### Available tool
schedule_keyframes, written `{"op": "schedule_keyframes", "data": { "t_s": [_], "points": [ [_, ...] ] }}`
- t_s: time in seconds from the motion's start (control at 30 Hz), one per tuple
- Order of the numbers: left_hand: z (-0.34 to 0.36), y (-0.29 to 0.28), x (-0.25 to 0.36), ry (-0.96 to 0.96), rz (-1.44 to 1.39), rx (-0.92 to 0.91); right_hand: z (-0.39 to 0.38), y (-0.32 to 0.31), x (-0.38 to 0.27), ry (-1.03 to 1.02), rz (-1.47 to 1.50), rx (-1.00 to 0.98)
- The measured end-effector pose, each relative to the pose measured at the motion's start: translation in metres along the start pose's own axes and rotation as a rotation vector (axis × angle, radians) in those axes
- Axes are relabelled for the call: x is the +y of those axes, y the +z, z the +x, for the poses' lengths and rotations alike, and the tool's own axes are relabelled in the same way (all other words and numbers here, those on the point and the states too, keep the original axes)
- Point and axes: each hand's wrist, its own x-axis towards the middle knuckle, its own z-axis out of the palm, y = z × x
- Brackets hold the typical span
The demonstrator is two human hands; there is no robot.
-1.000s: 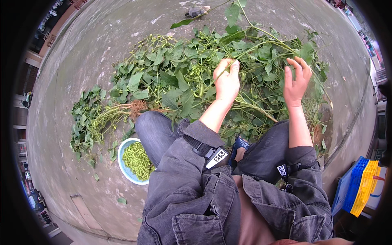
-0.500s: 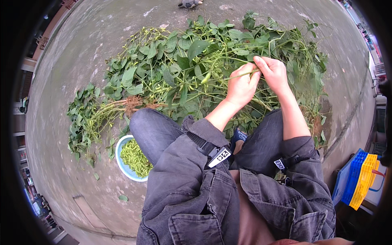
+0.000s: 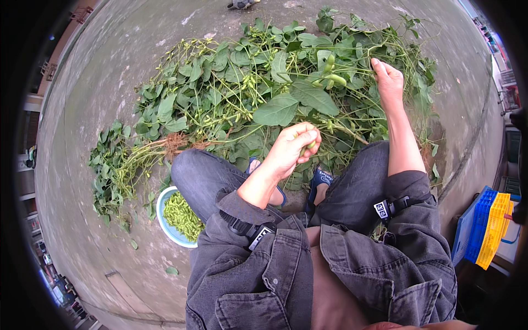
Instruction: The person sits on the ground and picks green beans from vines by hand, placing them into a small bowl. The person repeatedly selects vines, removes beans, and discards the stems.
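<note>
Before me lies a wide heap of cut soybean plants (image 3: 220, 82), leafy and hung with green pods. My right hand (image 3: 389, 83) is closed round a soybean stem over the right part of the heap. Plump soybean pods (image 3: 335, 79) and large leaves (image 3: 313, 98) stand out to the left of that hand. Nearer my knees, my left hand (image 3: 294, 147) is curled round green soybean pods (image 3: 311, 145), which show between thumb and fingers. How many it holds is hidden. A light blue basin (image 3: 166, 221) with picked pods (image 3: 183, 219) stands by my left knee.
Pulled roots (image 3: 175, 143) and stems lie past my left knee. My slippered feet (image 3: 320, 180) are close to the heap's near edge. Blue and yellow plastic crates (image 3: 491, 228) stand at the right. A stray leaf (image 3: 172, 270) lies on the concrete ground (image 3: 82, 181).
My hands have parted. The left came back toward my knees with pods in it, while the right moved right and slightly away, still gripping the stem.
</note>
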Motion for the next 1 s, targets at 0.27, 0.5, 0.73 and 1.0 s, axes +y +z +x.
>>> {"op": "schedule_keyframes", "data": {
  "t_s": [0.27,0.5,0.73,1.0],
  "points": [
    [0.029,-0.031,-0.01,0.396,-0.344,0.148,-0.024,0.01,-0.009,-0.153,-0.048,-0.032],
    [0.022,-0.036,-0.004,0.486,-0.213,0.385,-0.026,0.01,-0.01,-0.235,-0.089,0.029],
    [0.039,-0.023,-0.003,0.526,-0.108,0.0,-0.037,0.018,-0.018,-0.354,-0.22,0.002],
    [0.042,-0.017,-0.013,0.34,0.035,0.181,-0.036,0.02,-0.015,-0.313,-0.186,0.005]
  ]
}}
